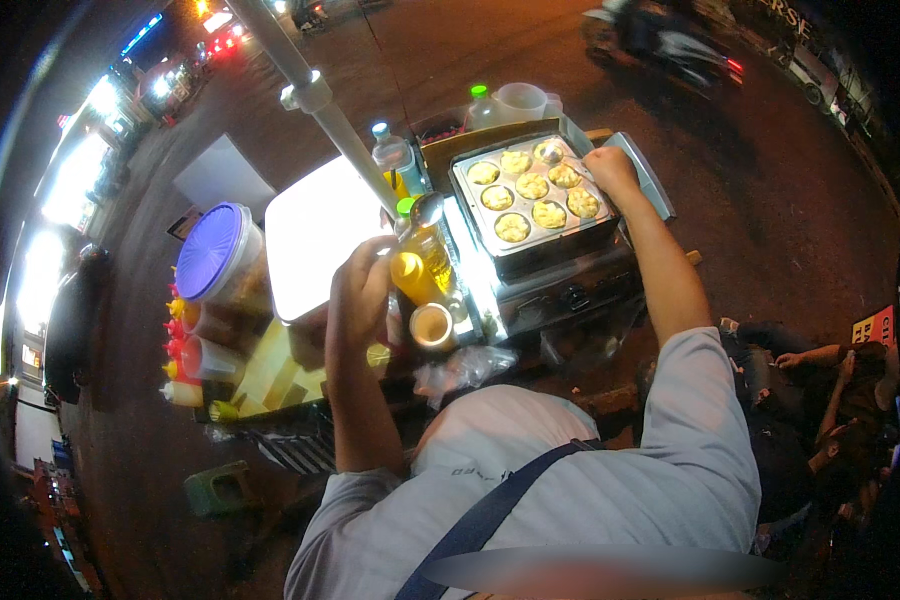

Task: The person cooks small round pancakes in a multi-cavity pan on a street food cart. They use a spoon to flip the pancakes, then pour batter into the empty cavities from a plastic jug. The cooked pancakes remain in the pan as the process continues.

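My right hand (613, 174) is closed at the right edge of a metal pan with round moulds (487, 221). It grips a thin metal utensil (552, 153), whose bright end lies at the far-right mould; the handle is mostly hidden. Pale yellow, chunky food (532, 186) fills the moulds. On the left, my left hand (365, 274) has bent fingers beside a green-capped bottle of yellow liquid (431, 251) and a round metal ladle bowl (426, 211). Whether it holds anything cannot be seen. Close by are a yellow bottle (412, 276) and an open cup (431, 325).
A white pole (337, 131) slants across the cart beside a bright white panel (315, 247). Left stand a purple-lidded tub (214, 251) and several sauce bottles (176, 349). A clear jug (521, 101) stands behind the pan. A blurred motorcycle (667, 49) is on the road; people (817, 405) sit at right.
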`<move>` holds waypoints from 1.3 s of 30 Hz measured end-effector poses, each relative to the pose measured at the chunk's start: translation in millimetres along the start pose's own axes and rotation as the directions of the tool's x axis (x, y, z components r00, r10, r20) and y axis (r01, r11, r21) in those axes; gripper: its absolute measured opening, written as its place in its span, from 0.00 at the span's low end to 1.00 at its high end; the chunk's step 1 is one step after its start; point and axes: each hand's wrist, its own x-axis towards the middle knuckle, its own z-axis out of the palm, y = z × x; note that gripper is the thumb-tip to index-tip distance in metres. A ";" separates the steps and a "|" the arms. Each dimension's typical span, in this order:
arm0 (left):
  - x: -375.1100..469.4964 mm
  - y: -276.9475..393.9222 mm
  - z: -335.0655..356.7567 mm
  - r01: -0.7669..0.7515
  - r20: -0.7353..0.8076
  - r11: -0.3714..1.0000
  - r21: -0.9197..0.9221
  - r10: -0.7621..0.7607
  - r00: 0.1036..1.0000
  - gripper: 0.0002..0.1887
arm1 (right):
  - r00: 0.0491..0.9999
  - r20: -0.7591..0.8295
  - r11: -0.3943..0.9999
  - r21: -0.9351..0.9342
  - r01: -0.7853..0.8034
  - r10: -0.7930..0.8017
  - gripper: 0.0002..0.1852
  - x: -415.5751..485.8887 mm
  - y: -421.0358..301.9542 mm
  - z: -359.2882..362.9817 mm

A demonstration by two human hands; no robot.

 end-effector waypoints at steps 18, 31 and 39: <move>-4.2 5.2 2.1 0.094 -0.020 0.995 0.046 -0.093 0.995 0.22 | 0.983 0.010 0.983 -0.013 -0.183 0.183 0.16 -22.0 -33.6 -11.9; 0.8 -10.5 10.7 0.020 -0.085 0.996 -0.092 -0.028 0.996 0.22 | 0.984 0.002 0.984 -0.001 -0.178 0.178 0.15 -28.6 -36.2 -13.5; -11.4 12.9 4.3 0.111 -0.017 0.989 -0.100 -0.113 0.993 0.21 | 0.994 -0.043 0.995 -0.028 -0.098 0.096 0.15 -27.3 -28.6 -10.2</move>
